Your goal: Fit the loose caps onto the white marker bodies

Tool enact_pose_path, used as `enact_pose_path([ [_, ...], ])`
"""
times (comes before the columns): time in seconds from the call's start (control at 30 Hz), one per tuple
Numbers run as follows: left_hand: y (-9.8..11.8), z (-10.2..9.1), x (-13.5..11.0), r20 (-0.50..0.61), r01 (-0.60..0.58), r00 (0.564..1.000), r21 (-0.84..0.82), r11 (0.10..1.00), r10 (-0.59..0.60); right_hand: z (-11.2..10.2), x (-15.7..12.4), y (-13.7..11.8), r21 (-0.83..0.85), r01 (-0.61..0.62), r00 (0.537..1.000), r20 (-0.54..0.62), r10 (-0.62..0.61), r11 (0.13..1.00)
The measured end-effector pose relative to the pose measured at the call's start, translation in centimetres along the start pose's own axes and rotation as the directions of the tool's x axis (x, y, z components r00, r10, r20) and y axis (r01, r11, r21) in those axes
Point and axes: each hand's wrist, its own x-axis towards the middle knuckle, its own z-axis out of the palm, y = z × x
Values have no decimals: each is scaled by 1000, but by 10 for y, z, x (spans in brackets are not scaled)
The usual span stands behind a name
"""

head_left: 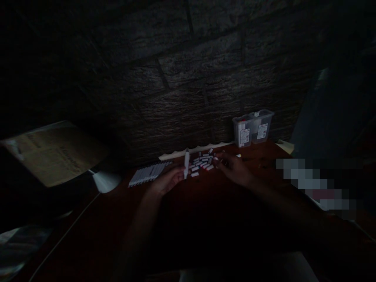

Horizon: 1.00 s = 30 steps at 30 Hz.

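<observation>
across the dark surface (205,192), a row of pens (151,173) looked already set at ten o'clock from the left hand (173,177), which gripped an upright pen (187,161); caps (199,164) at two o'clock lay loose. whether the right hand (235,169) held one was unclear.

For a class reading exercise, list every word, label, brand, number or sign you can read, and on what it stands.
No text reads clearly.
Brown paper: dark words, too blurred.
Left plastic container: white label, too small.
Right plastic container: white label, too small.
Row of white markers: any print too small.
</observation>
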Motion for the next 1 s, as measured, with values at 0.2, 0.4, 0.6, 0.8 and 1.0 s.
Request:
enact_pose_path([
  [0.2, -8, 35, -1, 136, -5, 989, -347, 938, 56, -6, 8, -2, 523, -254, 953, -7, 301, 814],
  [0.4, -20, 57, -4, 302, 62, 953, -207, 976, 3, -17, 10, -12, 688, -273, 926, -1, 377, 673],
  [0.6, -23, 61, -4, 364, 98, 931, -178, 979, -27, -13, 7, -14, 662, -279, 940, 41, 338, 696],
  [0.8, -23, 65, -1, 371, 102, 928, -223, 969, -12, -14, 7, -16, 632, -322, 925, 52, 376, 705],
  [1.0, -23, 67, 1, 331, 145, 943, -316, 938, -34, -15, 10, 16, 395, -356, 916, -30, 399, 847],
])
